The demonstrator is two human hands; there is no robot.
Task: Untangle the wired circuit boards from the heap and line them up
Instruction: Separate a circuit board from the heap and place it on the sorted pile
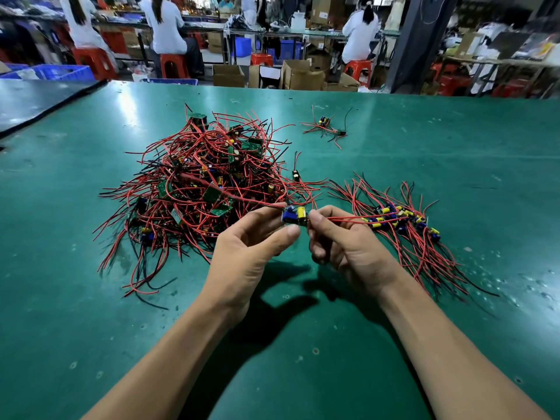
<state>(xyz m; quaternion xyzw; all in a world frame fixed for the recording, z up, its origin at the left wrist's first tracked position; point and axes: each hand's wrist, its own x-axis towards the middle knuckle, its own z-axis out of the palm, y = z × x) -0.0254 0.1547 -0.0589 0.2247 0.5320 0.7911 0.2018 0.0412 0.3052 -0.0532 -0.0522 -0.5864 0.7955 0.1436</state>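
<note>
A small circuit board (294,214) with blue and yellow parts is held above the green table between both hands. My left hand (251,244) pinches its left end between thumb and fingers. My right hand (342,244) pinches its right end, where a red wire runs off to the right. Another red wire leads from the board back into the big heap (200,189) of boards and red and black wires at the left. To the right, a row of boards (400,219) lies side by side with wires fanned out.
A small tangle of two boards (328,127) lies farther back on the green table (303,374); a single loose board (296,174) sits beside the heap. A dark mat (36,101) covers the far left. Beyond the table edge are seated workers, red stools, cardboard boxes and blue crates.
</note>
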